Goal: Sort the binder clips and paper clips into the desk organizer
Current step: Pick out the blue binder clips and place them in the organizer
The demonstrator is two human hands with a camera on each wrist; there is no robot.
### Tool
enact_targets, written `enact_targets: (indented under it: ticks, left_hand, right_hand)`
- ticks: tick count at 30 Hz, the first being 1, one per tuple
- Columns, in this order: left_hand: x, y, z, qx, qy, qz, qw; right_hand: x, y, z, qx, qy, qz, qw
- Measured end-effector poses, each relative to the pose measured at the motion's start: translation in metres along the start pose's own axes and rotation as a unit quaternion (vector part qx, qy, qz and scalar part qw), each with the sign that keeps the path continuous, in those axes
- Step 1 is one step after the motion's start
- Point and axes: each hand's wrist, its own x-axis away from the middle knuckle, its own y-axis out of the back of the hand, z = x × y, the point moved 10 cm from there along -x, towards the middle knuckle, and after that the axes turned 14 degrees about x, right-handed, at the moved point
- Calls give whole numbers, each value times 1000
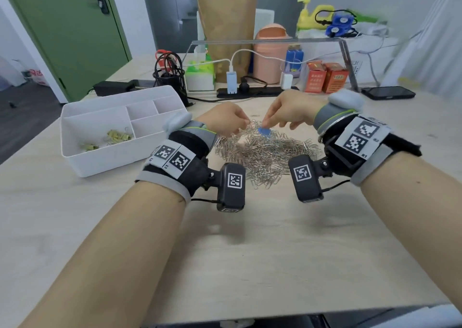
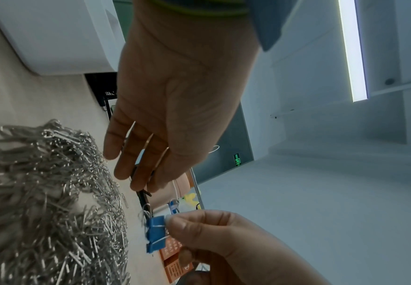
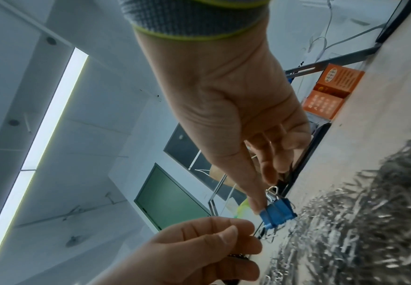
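Right hand point(image 1: 282, 112) pinching small blue metal binder clip point(image 1: 264, 131) just above heap of silver wire paper clips point(image 1: 267, 152) on pale wooden bench point(image 1: 250, 252). Left hand point(image 1: 225, 118) close beside, fingers curled, pinching at paper clips snagged on the clip's wire handles, apparently. White plastic desk organizer point(image 1: 75, 152) off to the left, gold binder clips point(image 1: 117, 136) already in its large compartment. Risk: tangled paper clips riding along into the binder-clip compartment, or the clip slipping from a fingertip pinch back into the heap.
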Motion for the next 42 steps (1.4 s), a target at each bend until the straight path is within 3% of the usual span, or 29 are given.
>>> enact_targets:
  ticks: [8, 21, 26, 36, 42]
  left_hand:
    - [-3, -7, 2, 73, -31, 15, 997]
    - [3, -15, 25, 68, 44, 31, 996]
    - [5, 8, 17, 65, 13, -13, 998]
    - [4, -1, 9, 203, -29, -58, 977]
    - [0, -4, 14, 162, -7, -48, 986]
  right_hand:
    - [0, -5, 19, -44, 42, 23, 998]
    - [-7, 5, 8, -70, 10, -55, 996]
    - [-9, 6, 25, -81, 20, -79, 993]
    - [-7, -2, 44, -150, 62, -61, 985]
    - [-2, 0, 43, -133, 61, -79, 986]
